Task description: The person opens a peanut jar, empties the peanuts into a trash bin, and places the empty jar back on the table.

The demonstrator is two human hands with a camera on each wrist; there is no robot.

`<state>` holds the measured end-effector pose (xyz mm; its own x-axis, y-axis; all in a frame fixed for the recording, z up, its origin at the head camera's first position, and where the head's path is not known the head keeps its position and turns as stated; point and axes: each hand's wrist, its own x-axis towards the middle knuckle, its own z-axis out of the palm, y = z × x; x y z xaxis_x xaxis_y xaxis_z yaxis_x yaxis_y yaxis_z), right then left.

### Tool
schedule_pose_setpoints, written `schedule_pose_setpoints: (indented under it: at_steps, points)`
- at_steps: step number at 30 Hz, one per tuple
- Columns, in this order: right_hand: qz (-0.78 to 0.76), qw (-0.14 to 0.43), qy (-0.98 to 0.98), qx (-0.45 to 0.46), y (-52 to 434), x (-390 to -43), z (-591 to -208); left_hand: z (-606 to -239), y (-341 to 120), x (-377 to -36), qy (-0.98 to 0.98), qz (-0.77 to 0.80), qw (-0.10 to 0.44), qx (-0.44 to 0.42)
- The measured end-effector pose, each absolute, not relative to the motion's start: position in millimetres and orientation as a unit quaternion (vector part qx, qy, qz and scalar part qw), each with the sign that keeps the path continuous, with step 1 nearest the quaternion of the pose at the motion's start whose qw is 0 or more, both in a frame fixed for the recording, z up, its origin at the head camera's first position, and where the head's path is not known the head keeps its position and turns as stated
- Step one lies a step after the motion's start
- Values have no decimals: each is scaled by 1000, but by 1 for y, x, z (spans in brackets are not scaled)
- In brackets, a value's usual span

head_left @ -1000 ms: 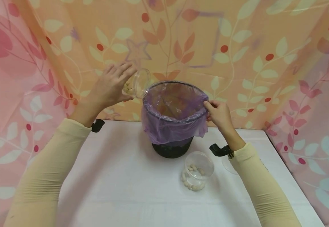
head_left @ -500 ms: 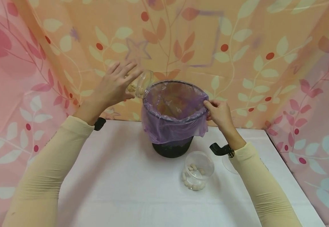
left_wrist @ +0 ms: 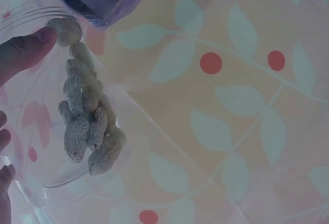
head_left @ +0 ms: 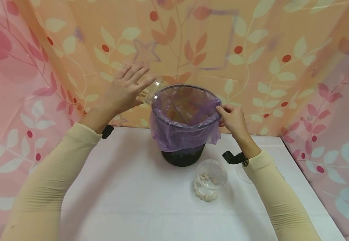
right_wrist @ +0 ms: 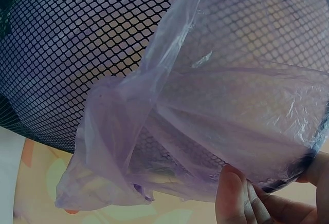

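Observation:
My left hand (head_left: 123,92) grips a clear plastic jar (head_left: 154,87) that lies tilted on its side, its mouth at the left rim of the mesh trash bin (head_left: 182,157). Inside the jar, peanuts in their shells (left_wrist: 85,126) lie along the lower wall, and one sits close to my thumb (left_wrist: 31,49) near the mouth. A purple trash bag (head_left: 183,139) lines the bin and folds down over its rim. On the opposite side my right hand (head_left: 234,121) pinches the bin's rim together with the bag. The bottom of the bin's inside is hidden from the head view.
In front of the bin stands a clear plastic tub (head_left: 211,175) with several pale oval pieces in it. A clear round lid-like disc (head_left: 243,174) lies partly hidden under my right forearm. Patterned cloth (head_left: 258,67) hangs behind and beside the white table (head_left: 126,201).
My left hand has moved slightly right and tipped the jar further, and the peanuts have slid toward its mouth. My right hand stays at the rim.

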<state>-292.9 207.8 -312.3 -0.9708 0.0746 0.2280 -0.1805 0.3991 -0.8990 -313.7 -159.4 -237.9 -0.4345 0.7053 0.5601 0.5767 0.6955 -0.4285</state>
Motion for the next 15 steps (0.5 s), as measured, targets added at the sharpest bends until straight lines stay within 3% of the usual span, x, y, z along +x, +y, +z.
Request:
schedule_pose_setpoints:
  at_steps: [7, 15]
  points:
    - [542, 118, -831, 28, 208, -293, -314, -241, -151, -315, -814, 143, 417, -380]
    - [537, 121, -834, 26, 207, -291, -311, -241, -144, -314, -802, 173, 427, -379]
